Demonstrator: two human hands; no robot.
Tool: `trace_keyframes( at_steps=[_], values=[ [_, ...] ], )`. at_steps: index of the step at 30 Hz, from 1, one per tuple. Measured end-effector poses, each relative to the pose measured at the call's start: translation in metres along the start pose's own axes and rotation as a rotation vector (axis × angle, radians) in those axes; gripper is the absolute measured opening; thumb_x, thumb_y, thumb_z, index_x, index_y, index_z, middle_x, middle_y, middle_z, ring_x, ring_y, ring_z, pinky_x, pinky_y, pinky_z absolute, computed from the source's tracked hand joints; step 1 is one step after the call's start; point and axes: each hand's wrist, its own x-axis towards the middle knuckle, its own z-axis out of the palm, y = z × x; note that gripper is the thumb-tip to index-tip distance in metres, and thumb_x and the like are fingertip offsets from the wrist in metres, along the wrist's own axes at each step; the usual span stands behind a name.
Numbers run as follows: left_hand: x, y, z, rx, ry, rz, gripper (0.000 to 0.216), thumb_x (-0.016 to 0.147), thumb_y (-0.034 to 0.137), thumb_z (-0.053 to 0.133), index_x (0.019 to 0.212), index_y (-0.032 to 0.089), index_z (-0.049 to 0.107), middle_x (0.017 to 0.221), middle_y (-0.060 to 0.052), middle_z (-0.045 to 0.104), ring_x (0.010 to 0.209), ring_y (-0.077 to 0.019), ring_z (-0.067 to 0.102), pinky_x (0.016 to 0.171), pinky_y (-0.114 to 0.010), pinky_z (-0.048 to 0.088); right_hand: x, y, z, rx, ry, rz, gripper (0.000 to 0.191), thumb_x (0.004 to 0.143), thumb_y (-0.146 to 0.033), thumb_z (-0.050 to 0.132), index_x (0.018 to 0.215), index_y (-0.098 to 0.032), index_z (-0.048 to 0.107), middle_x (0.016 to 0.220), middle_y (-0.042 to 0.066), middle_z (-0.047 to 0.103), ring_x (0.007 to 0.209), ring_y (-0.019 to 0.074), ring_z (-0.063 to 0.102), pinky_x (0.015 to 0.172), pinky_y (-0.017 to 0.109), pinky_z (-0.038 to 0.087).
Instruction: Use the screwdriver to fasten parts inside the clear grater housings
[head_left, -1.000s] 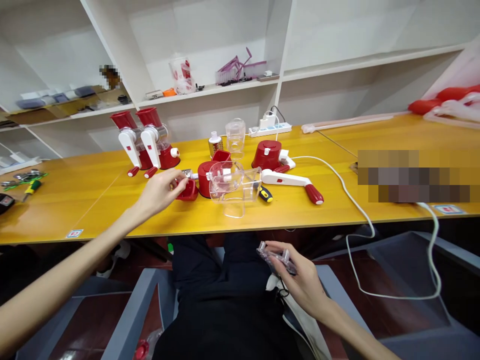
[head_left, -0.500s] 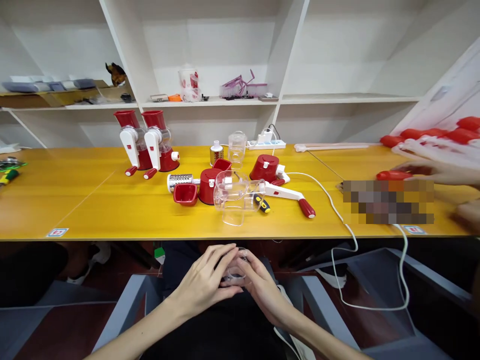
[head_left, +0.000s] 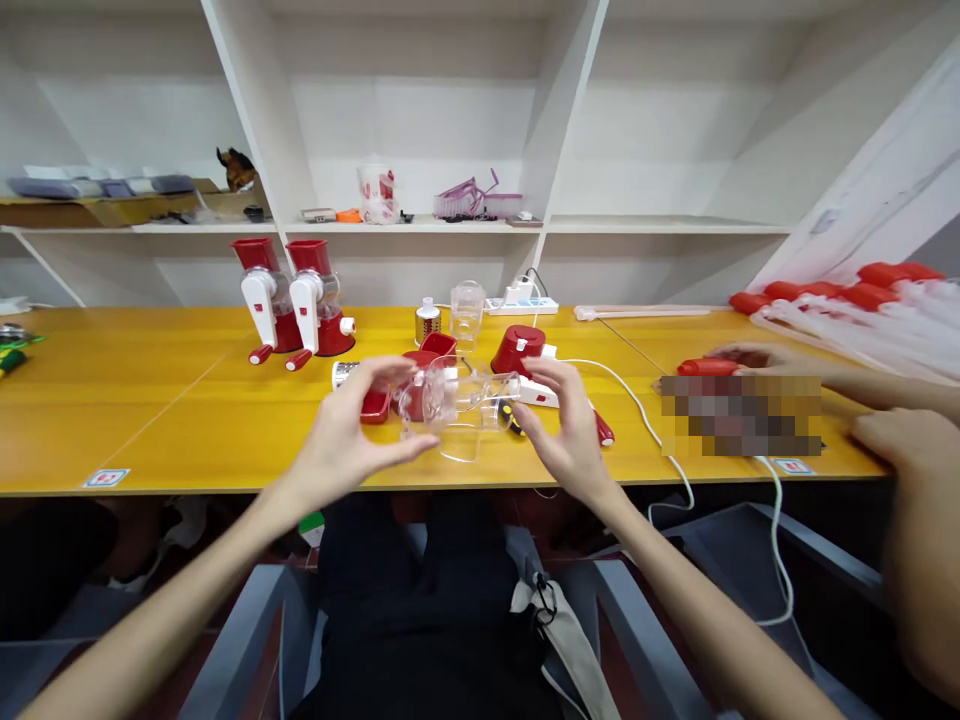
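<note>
The left hand [head_left: 341,432] is spread, its thumb held well away from the fingers, at the left side of a clear plastic grater housing [head_left: 456,400]; the right hand [head_left: 573,438] is spread too, thumb and fingers parted at the housing's right end. The housing lies between the two hands, over the front part of the yellow tabletop [head_left: 247,440]; whether any fingertip touches it cannot be told. Behind the left hand, partly covered, are a perforated metal grater drum [head_left: 343,373] and a red hopper [head_left: 375,407], and a red base [head_left: 411,403] shows through and beside the clear plastic. By the right hand are a black-and-yellow screwdriver handle [head_left: 511,416] and a white crank arm [head_left: 538,396], whose red grip [head_left: 604,431] shows past the hand. Farther back stand a second red base [head_left: 517,348], another red hopper [head_left: 439,344], an upright grater drum [head_left: 428,323] and a second clear housing [head_left: 466,313]. To the left, two assembled rotary graters [head_left: 319,300] stand side by side with their cranks hanging down. A white power strip [head_left: 523,305] lies near the back, and a white cable [head_left: 626,380] curves over the right side. Farther right, a co-worker's hand [head_left: 772,358] is at a red piece [head_left: 706,368], beside a pixelated patch. Behind everything rise white shelves [head_left: 667,225] with a lilac plastic rack [head_left: 476,203] on one board.
</note>
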Motion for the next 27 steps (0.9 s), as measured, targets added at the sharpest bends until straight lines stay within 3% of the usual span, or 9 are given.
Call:
trace_keyframes(
  at_steps=[3,5,9,17,22,27],
  values=[
    [0.065,0.007,-0.01,0.191,-0.21,0.152,0.064,0.08,0.042,0.083,0.133,0.02,0.053,0.135,-0.011,0.067,0.125,-0.0269,0.065,0.109,-0.043,0.051,0.041,-0.007,0.005,-0.03,-0.161,-0.084,0.081,0.081,-0.062,0.071,0.144,-0.021,0.043,0.15,0.016,0.048,0.145,0.0257,0.047,0.129,0.052,0.038],
    [0.094,0.008,-0.008,0.229,-0.375,0.187,0.068,0.079,0.04,0.084,0.135,0.019,0.052,0.136,-0.012,0.067,0.125,-0.0264,0.065,0.107,-0.041,0.051,0.053,-0.006,0.01,-0.034,-0.264,-0.104,0.094,0.078,-0.064,0.074,0.152,-0.022,0.036,0.148,0.017,0.051,0.143,0.0263,0.051,0.124,0.052,0.045],
    [0.114,-0.001,-0.001,0.279,-0.596,0.126,0.06,0.082,0.042,0.081,0.131,0.019,0.056,0.136,-0.012,0.068,0.124,-0.026,0.066,0.102,-0.036,0.051,0.049,0.01,0.017,-0.029,-0.341,-0.098,0.102,0.079,-0.063,0.074,0.158,-0.02,0.025,0.137,0.018,0.059,0.132,0.025,0.06,0.117,0.052,0.05],
    [0.124,-0.011,-0.002,0.344,-0.708,0.103,0.066,0.081,0.049,0.079,0.138,0.022,0.06,0.141,-0.01,0.067,0.128,-0.026,0.064,0.105,-0.034,0.047,0.043,0.02,0.016,0.0,-0.361,-0.077,0.098,0.081,-0.059,0.073,0.157,-0.019,0.027,0.133,0.017,0.061,0.126,0.0228,0.063,0.117,0.05,0.051],
    [0.135,-0.003,-0.004,0.411,-0.772,0.089,0.079,0.082,0.051,0.075,0.152,0.025,0.049,0.138,-0.01,0.067,0.123,-0.0266,0.064,0.102,-0.033,0.046,0.043,0.014,0.016,-0.023,-0.362,-0.08,0.094,0.083,-0.06,0.071,0.157,-0.019,0.029,0.14,0.017,0.057,0.13,0.0232,0.06,0.119,0.05,0.05],
    [0.138,0.007,0.003,0.529,-0.759,0.107,0.063,0.091,0.057,0.059,0.147,0.027,0.055,0.126,-0.01,0.07,0.111,-0.0267,0.067,0.095,-0.035,0.048,0.04,0.012,0.019,-0.078,-0.337,-0.071,0.089,0.085,-0.061,0.068,0.155,-0.018,0.033,0.14,0.018,0.056,0.132,0.0263,0.059,0.119,0.054,0.048]
  ],
)
